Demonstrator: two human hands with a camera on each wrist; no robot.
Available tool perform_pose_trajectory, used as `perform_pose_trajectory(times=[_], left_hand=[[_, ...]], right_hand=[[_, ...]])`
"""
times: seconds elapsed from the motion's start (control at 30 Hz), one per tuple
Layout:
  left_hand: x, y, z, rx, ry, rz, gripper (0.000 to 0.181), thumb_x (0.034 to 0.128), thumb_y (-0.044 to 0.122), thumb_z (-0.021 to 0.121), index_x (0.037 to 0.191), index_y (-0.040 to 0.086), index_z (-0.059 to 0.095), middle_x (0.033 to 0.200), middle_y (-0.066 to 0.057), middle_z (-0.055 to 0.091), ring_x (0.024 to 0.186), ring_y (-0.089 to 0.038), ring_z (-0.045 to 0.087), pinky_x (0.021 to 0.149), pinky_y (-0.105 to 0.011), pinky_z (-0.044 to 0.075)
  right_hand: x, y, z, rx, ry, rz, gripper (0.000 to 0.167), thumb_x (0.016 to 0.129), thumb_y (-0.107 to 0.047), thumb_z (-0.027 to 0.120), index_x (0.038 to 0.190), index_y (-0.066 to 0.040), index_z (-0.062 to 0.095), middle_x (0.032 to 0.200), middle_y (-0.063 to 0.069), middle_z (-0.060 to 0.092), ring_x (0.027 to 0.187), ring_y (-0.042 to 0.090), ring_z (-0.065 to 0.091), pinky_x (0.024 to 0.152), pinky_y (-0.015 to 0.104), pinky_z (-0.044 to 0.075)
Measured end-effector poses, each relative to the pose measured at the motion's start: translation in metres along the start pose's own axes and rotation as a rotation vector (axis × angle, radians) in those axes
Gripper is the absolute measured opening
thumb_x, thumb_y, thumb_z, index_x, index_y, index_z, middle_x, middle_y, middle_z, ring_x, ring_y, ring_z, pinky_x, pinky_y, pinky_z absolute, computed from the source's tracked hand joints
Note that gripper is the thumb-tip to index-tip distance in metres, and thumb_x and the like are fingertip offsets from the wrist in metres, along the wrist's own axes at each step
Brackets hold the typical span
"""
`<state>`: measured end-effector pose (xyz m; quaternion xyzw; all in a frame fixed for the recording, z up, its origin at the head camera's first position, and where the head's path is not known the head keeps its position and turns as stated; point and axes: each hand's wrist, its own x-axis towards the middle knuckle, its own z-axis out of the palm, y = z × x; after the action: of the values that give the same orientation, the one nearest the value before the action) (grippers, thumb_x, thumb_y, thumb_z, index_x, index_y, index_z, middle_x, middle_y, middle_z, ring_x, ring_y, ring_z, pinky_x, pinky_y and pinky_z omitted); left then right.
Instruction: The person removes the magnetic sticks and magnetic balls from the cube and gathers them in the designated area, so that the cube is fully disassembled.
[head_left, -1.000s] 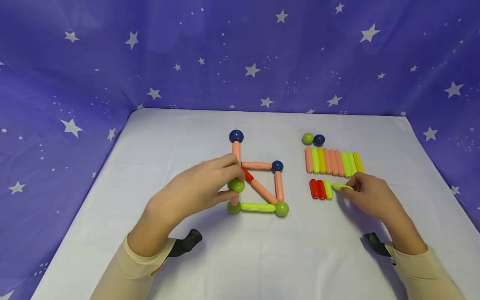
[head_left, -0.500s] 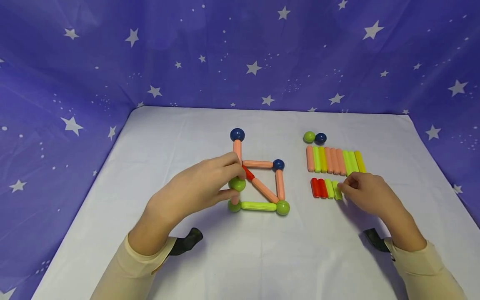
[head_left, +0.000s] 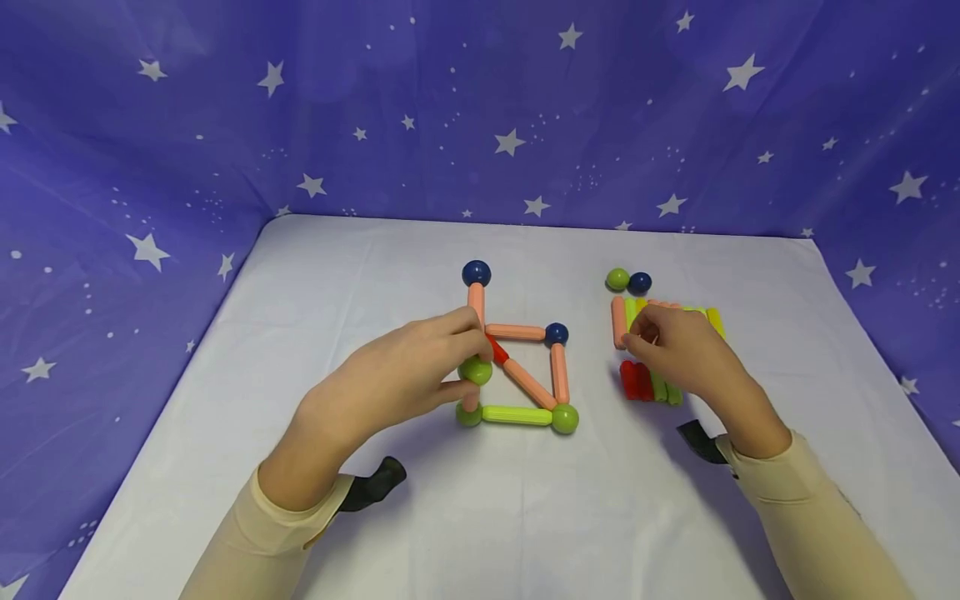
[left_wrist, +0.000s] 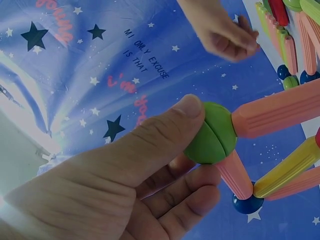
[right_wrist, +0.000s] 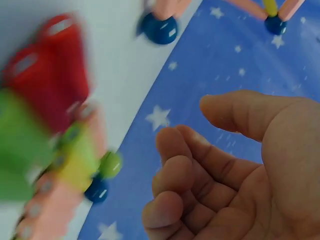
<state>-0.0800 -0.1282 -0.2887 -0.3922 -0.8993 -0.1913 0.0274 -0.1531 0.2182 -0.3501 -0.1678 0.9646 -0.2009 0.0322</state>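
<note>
My left hand pinches a green ball between thumb and fingers. This ball is part of a frame of ridged rods and balls; a pink rod joins it in the left wrist view. Around the frame stand a dark blue ball, another blue ball and a lime rod ending in a green ball. My right hand is over the loose rods, covering some. The right wrist view shows its thumb apart from loosely curled fingers, nothing between them.
Short red rods and lime rods lie below a longer row with a pink rod at its left end. Behind that row are a loose green ball and blue ball. A starry purple cloth hangs behind the white table.
My right hand set the short lime rod beside the other short rods and let go, then moved left and farther over the longer row. The left hand keeps its hold.
</note>
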Motion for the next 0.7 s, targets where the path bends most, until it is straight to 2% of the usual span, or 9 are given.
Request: perform_pose_trajectory(times=[0.1,0.2,0.27,0.37,0.47,0.57,0.63,0.7], left_hand=[[-0.001,0.000,0.001,-0.013,0.003,-0.003,0.027,0.0773,0.022,0.084,0.096,0.017,0.064,0.095,0.008,0.051,0.079,-0.003,0.052,0.069,-0.018,0.045],[-0.002,-0.001,0.002,-0.048,0.006,0.007,0.026,0.0784,0.020,0.083,0.096,0.017,0.064,0.096,0.008,0.051,0.079,-0.003,0.051,0.069,-0.018,0.045],[-0.002,-0.003,0.001,-0.091,0.003,0.019,0.026,0.0793,0.020,0.083,0.096,0.018,0.064,0.097,0.009,0.051,0.079,-0.003,0.051,0.069,-0.019,0.045],[-0.004,-0.008,-0.003,-0.178,-0.001,0.044,0.023,0.0818,0.020,0.081,0.098,0.019,0.064,0.099,0.011,0.053,0.083,-0.002,0.052,0.074,-0.021,0.046],[-0.003,-0.021,-0.007,-0.241,0.035,0.052,0.018,0.0857,0.019,0.077,0.099,0.018,0.065,0.099,0.011,0.056,0.086,-0.005,0.054,0.075,-0.024,0.048],[0.001,-0.040,-0.004,-0.222,0.141,-0.006,0.013,0.0905,0.016,0.071,0.101,0.013,0.065,0.098,0.007,0.058,0.085,-0.010,0.053,0.072,-0.027,0.047],[0.004,-0.052,0.002,-0.194,0.217,-0.080,0.012,0.0938,0.015,0.066,0.104,0.010,0.063,0.098,0.004,0.057,0.082,-0.014,0.052,0.069,-0.028,0.045],[0.009,-0.063,0.010,-0.205,0.277,-0.155,0.015,0.0977,0.016,0.059,0.110,0.008,0.062,0.102,0.001,0.057,0.083,-0.016,0.052,0.070,-0.030,0.045]], right_hand=[[0.011,-0.021,0.006,0.006,0.005,-0.062,0.014,0.092,-0.023,0.064,0.092,-0.009,0.066,0.077,0.000,0.063,0.062,0.017,0.052,0.060,0.034,0.044],[0.015,-0.044,0.014,0.053,0.020,-0.171,0.011,0.092,-0.021,0.065,0.097,-0.011,0.065,0.078,-0.002,0.061,0.063,0.014,0.051,0.059,0.033,0.044],[0.014,-0.061,0.019,0.130,0.039,-0.269,0.010,0.092,-0.020,0.066,0.100,-0.014,0.064,0.080,-0.005,0.060,0.066,0.013,0.051,0.058,0.030,0.045],[0.007,-0.086,0.026,0.259,0.068,-0.448,0.018,0.091,-0.020,0.069,0.106,-0.018,0.061,0.086,-0.008,0.056,0.069,0.010,0.050,0.055,0.027,0.044],[0.001,-0.110,0.034,0.345,0.092,-0.609,0.029,0.090,-0.023,0.070,0.116,-0.019,0.060,0.098,-0.009,0.055,0.074,0.009,0.048,0.058,0.026,0.044],[-0.002,-0.128,0.043,0.351,0.120,-0.688,0.036,0.089,-0.025,0.072,0.122,-0.019,0.060,0.107,-0.008,0.053,0.077,0.009,0.047,0.060,0.025,0.043],[-0.003,-0.136,0.048,0.330,0.139,-0.702,0.037,0.088,-0.026,0.073,0.122,-0.018,0.060,0.111,-0.007,0.051,0.080,0.009,0.046,0.062,0.023,0.042],[-0.002,-0.142,0.052,0.305,0.163,-0.711,0.036,0.088,-0.028,0.074,0.120,-0.017,0.061,0.110,-0.005,0.051,0.082,0.009,0.046,0.064,0.022,0.042]])
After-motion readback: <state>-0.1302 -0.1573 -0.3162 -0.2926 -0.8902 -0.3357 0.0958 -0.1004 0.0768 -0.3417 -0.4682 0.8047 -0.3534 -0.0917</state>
